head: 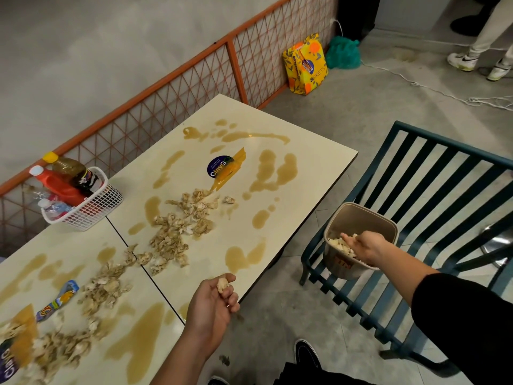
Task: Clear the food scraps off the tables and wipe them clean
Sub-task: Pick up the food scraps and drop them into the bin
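Left hand [213, 304] pinches one scrap [223, 284] at tabletop [319, 151] edge. Right hand [363, 247] at bin [358, 218] mouth, grip unclear. Remaining scraps [177, 232] strewn mid-tabletop among spills [286, 170]. Judging light, soft, crumbly, probably damp. Better scooped in clumps from underneath, cupped palm.

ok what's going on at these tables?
A person is clearing the tables by hand. The left hand pinches a food scrap at the table edge. The right hand is down in the beige bin on the blue chair, grip unclear. Most scraps and brown spills lie on both tables; no wiping yet.
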A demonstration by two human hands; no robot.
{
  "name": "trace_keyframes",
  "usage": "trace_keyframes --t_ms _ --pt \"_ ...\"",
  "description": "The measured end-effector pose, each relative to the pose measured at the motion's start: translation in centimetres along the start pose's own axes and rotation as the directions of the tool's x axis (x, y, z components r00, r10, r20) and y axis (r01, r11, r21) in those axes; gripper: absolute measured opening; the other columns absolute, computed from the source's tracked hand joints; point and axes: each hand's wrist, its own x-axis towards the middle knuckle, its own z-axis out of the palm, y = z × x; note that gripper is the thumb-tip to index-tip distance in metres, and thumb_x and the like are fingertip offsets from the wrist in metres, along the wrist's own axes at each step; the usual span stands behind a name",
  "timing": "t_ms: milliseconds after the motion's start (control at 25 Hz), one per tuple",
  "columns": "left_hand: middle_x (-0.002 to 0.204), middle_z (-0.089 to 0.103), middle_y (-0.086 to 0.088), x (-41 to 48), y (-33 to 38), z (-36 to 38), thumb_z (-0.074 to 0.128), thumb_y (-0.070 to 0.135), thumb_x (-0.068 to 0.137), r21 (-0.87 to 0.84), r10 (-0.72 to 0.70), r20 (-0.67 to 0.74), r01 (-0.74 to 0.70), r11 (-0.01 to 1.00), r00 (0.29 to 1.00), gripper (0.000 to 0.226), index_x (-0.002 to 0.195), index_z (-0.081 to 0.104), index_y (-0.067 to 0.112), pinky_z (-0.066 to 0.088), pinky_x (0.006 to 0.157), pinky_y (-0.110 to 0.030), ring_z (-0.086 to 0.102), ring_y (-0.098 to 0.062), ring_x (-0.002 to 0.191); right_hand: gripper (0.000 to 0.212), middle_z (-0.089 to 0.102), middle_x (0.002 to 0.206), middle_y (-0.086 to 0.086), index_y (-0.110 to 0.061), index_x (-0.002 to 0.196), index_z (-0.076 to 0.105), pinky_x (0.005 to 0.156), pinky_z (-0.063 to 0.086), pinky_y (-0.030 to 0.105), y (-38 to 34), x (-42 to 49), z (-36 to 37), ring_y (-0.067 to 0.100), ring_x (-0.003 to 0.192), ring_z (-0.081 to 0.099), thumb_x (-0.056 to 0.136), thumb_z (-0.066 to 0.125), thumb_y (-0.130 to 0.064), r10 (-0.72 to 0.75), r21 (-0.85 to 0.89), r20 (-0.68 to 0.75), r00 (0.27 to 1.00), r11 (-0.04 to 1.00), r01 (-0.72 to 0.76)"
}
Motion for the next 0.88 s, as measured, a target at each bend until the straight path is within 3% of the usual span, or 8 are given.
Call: trace_keyframes --t_ms 120,200,280,360,440,560,720,880 --pt "0.065 0.033 -0.003 0.1 0.1 0.1 0.032 0.02 0.097 0.025 -0.001 0.01 0.0 1.0 1.0 0.032 0.102 0.057 0.0 0.024 0.057 -0.033 0.032 -0.017 0.057 0.043 0.038 0.157 0.02 0.001 0.15 0.038 0.106 0.049 0.035 -1.1 -0.3 0.6 0.038 0.144 0.039 0.107 0.037 -0.002 0.062 0.463 0.007 0.998 0.884 -0.058" --pt "0.065 0.034 -0.002 0.2 -0.1 0.1 0.032 0.02 0.097 0.043 -0.007 0.019 0.006 0.999 1.0 0.032 0.102 0.057 0.001 0.025 0.056 -0.032 0.033 -0.017 0.056 0.044 0.041 0.156 0.019 0.004 0.148 0.039 0.104 0.051 0.038 -1.4 0.0 0.7 0.041 0.144 0.037 0.106 0.045 -0.007 0.083 0.55 0.034 0.996 0.831 -0.088" --pt "0.065 0.035 -0.002 0.5 -0.2 0.2 0.034 0.021 0.097 0.076 -0.013 0.031 0.01 0.997 0.999 0.031 0.103 0.058 0.002 0.026 0.055 -0.032 0.034 -0.016 0.055 0.051 0.046 0.147 0.013 -0.004 0.147 0.04 0.09 0.06 0.046 -1.6 0.3 0.9 0.044 0.137 0.045 0.102 0.059 -0.02 0.04 0.34 0.067 0.997 0.938 -0.061" --pt "0.066 0.036 -0.002 0.7 -0.4 0.3 0.036 0.021 0.097 0.128 -0.014 0.035 0.009 0.992 0.999 0.031 0.105 0.059 0.001 0.026 0.056 -0.032 0.035 -0.016 0.057 0.063 0.047 0.142 0.017 -0.014 0.149 0.038 0.092 0.058 0.051 -1.4 0.7 0.6 0.046 0.13 0.051 0.097 0.065 -0.037 0.059 0.001 0.057 0.997 0.998 -0.059" --pt "0.069 0.04 -0.003 1.0 -0.7 0.4 0.039 0.019 0.1 0.21 0.002 0.033 -0.009 0.978 0.999 0.031 0.109 0.062 0.0 0.028 0.056 -0.031 0.039 -0.016 0.059 0.062 0.052 0.138 0.019 -0.016 0.147 0.041 0.089 0.059 0.049 -0.7 0.2 -0.2 0.042 0.121 0.058 0.097 0.059 -0.046 0.07 -0.14 0.026 0.997 0.988 -0.066" --pt "0.082 0.059 -0.004 1.2 -1.1 0.9 0.046 0.02 0.105 0.414 0.042 0.077 -0.07 0.908 0.996 0.026 0.113 0.069 0.012 0.037 0.059 -0.03 0.054 -0.017 0.069 0.05 0.064 0.122 0.022 -0.012 0.136 0.049 0.065 0.054 0.039 2.6 -2.7 -1.0 0.035 0.103 0.064 0.1 0.047 -0.047 0.073 -0.451 0.022 0.997 0.891 -0.056" --pt "0.099 0.075 0.011 1.6 -2.2 2.1 0.059 0.024 0.099 0.723 0.171 0.18 -0.248 0.645 0.969 0.014 0.111 0.058 0.032 0.05 0.08 -0.026 0.068 -0.007 0.09 0.045 0.069 0.104 0.015 -0.006 0.129 0.057 0.067 0.051 0.034 9.5 -8.3 -0.8 0.026 0.085 0.065 0.098 0.058 -0.039 0.278 -0.731 0.381 0.882 0.674 0.103" --pt "0.095 0.071 0.02 2.4 -2.4 3.7 0.068 0.026 0.092 0.832 0.363 0.318 -0.441 0.337 0.876 0.012 0.099 0.06 0.032 0.045 0.074 -0.011 0.063 0.006 0.092 0.037 0.069 0.097 0.015 0.001 0.116 0.069 0.074 0.055 0.032 14.5 -12.2 -0.4 0.022 0.084 0.066 0.094 0.071 -0.029 0.326 -0.696 0.602 0.729 0.663 0.278"
